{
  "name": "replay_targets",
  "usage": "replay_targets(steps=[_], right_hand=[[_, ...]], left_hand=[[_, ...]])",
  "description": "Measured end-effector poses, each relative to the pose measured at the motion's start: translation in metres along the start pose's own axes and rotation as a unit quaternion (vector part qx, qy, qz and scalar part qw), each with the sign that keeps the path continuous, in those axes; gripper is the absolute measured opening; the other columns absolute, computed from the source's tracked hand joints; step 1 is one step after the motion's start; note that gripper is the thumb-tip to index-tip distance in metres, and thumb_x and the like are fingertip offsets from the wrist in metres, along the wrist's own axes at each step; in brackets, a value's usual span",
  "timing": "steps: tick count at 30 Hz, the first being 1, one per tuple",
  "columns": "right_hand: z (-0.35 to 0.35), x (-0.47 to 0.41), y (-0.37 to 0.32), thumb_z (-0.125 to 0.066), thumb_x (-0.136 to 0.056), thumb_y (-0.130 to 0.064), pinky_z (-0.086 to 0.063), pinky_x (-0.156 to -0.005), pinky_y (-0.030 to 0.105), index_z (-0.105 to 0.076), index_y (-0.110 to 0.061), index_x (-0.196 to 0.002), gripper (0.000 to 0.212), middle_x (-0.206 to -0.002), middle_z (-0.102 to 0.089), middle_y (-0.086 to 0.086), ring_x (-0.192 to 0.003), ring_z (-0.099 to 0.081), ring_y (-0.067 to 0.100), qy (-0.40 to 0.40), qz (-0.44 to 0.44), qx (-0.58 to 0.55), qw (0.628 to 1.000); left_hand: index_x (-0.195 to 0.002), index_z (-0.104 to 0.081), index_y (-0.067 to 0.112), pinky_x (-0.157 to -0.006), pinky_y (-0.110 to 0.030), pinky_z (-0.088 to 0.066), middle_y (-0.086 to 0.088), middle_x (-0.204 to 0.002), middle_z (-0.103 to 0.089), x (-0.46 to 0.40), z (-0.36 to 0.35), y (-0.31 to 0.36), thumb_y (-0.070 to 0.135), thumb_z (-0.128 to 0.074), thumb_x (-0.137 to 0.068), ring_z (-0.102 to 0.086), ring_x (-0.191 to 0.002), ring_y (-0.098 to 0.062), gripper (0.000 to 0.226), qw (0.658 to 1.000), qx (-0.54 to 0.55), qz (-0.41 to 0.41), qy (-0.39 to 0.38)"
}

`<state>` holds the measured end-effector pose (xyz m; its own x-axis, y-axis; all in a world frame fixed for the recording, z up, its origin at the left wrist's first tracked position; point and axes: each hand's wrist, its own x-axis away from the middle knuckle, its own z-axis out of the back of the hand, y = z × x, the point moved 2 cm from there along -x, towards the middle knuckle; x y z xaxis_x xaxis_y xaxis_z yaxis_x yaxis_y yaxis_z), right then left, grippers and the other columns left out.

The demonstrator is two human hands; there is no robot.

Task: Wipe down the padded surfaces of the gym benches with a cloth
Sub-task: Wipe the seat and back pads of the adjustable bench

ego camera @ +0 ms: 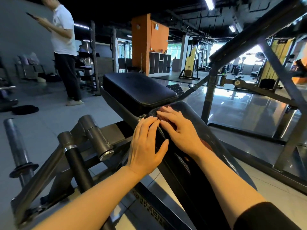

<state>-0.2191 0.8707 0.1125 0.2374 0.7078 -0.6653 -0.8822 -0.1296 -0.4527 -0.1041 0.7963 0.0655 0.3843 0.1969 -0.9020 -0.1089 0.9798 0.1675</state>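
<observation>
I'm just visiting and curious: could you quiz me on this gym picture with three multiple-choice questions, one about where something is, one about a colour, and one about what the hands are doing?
1. Where is the black seat pad relative to the two hands?
A. Just beyond them
B. Behind the person's elbows
C. On the floor to the right

2. What colour is the big pillar in the middle of the gym?
A. Blue
B. Orange
C. White

3. How do the left hand and right hand lie on the bench back pad?
A. Both clenched into fists
B. Both lifted clear of it
C. Both flat with fingers straight

Answers:
1: A, the seat pad starts just past the fingertips.
2: B, the pillar is plainly orange.
3: C, both palms lie on the pad's upper end, fingers extended.
</observation>
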Motion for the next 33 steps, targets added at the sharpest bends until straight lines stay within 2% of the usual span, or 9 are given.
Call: replay_targets(steps=[4,7,11,13,17,23,26,30,33], right_hand=[[0.024,0.001,0.044,-0.051,-0.099,-0.024,-0.016,-0.120,0.049,-0.056,-0.024,-0.134,0.035,-0.145,-0.048,-0.004,-0.134,-0.029,-0.001,0.056,-0.084,0.027,0.994],[0.023,0.016,0.056,-0.053,-0.099,-0.022,-0.023,-0.118,0.042,-0.057,-0.020,-0.133,0.034,-0.142,-0.051,-0.002,-0.134,-0.033,0.002,0.076,-0.100,0.041,0.991],[0.015,0.007,0.042,-0.050,-0.100,-0.025,-0.014,-0.117,0.020,-0.054,-0.028,-0.135,0.036,-0.141,-0.041,-0.019,-0.138,-0.026,-0.005,0.021,-0.028,0.013,0.999],[0.021,-0.005,0.054,-0.049,-0.101,-0.026,-0.012,-0.119,0.026,-0.052,-0.026,-0.137,0.037,-0.145,-0.042,-0.013,-0.140,-0.027,0.000,0.005,-0.025,0.020,0.999],[0.035,-0.006,0.088,-0.047,-0.101,-0.027,-0.024,-0.117,0.046,-0.054,-0.020,-0.137,0.037,-0.146,-0.047,0.001,-0.141,-0.032,0.015,0.066,-0.123,0.046,0.989],[0.017,-0.016,0.064,-0.045,-0.099,-0.031,-0.020,-0.115,0.027,-0.054,-0.019,-0.137,0.040,-0.147,-0.046,-0.002,-0.138,-0.032,0.007,0.023,-0.041,0.044,0.998],[0.024,-0.033,0.064,-0.046,-0.102,-0.026,-0.024,-0.114,0.030,-0.053,-0.020,-0.137,0.037,-0.145,-0.048,-0.002,-0.130,-0.035,0.001,0.020,-0.048,0.034,0.998],[0.028,-0.024,0.075,-0.043,-0.102,-0.028,-0.027,-0.113,0.035,-0.053,-0.021,-0.136,0.036,-0.144,-0.050,0.000,-0.136,-0.038,0.016,0.055,-0.127,0.067,0.988],[0.018,-0.012,0.065,-0.045,-0.101,-0.031,-0.022,-0.118,0.036,-0.055,-0.021,-0.135,0.037,-0.145,-0.049,-0.001,-0.140,-0.034,0.014,0.050,-0.090,0.058,0.993]], left_hand=[[-0.116,-0.061,-0.003,-0.110,-0.048,-0.034,-0.017,-0.121,-0.057,-0.010,-0.011,0.008,0.023,-0.057,-0.087,-0.050,-0.120,-0.032,0.039,0.999,-0.001,-0.046,0.016],[-0.106,-0.066,-0.001,-0.113,-0.047,-0.028,-0.014,-0.113,-0.062,-0.015,-0.021,0.014,0.021,-0.057,-0.085,-0.055,-0.113,-0.026,0.032,0.996,0.004,-0.086,0.015],[-0.101,-0.067,0.001,-0.114,-0.046,-0.025,-0.013,-0.105,-0.064,-0.013,-0.030,0.013,0.021,-0.050,-0.085,-0.055,-0.105,-0.022,0.031,0.995,0.008,-0.091,0.042],[-0.098,-0.067,0.000,-0.114,-0.046,-0.025,-0.014,-0.104,-0.063,-0.015,-0.034,0.011,0.022,-0.046,-0.084,-0.055,-0.103,-0.023,0.033,0.995,0.006,-0.089,0.050],[-0.101,-0.064,0.002,-0.114,-0.045,-0.022,-0.008,-0.109,-0.056,-0.015,-0.038,0.010,0.023,-0.042,-0.084,-0.054,-0.105,-0.023,0.034,0.994,0.009,-0.094,0.051],[-0.101,-0.066,0.002,-0.113,-0.047,-0.024,-0.013,-0.106,-0.061,-0.014,-0.040,0.013,0.024,-0.037,-0.086,-0.055,-0.104,-0.025,0.040,0.996,-0.014,-0.083,0.039],[-0.100,-0.066,0.002,-0.113,-0.046,-0.024,-0.012,-0.106,-0.061,-0.015,-0.039,0.012,0.024,-0.037,-0.086,-0.055,-0.104,-0.024,0.040,0.996,-0.023,-0.081,0.029],[-0.100,-0.067,0.002,-0.114,-0.045,-0.023,-0.013,-0.106,-0.063,-0.014,-0.036,0.015,0.023,-0.038,-0.085,-0.054,-0.106,-0.023,0.039,0.997,-0.032,-0.071,0.013],[-0.101,-0.066,0.002,-0.114,-0.045,-0.022,-0.011,-0.107,-0.060,-0.014,-0.037,0.015,0.022,-0.038,-0.085,-0.054,-0.105,-0.023,0.038,0.997,-0.025,-0.068,0.020]])
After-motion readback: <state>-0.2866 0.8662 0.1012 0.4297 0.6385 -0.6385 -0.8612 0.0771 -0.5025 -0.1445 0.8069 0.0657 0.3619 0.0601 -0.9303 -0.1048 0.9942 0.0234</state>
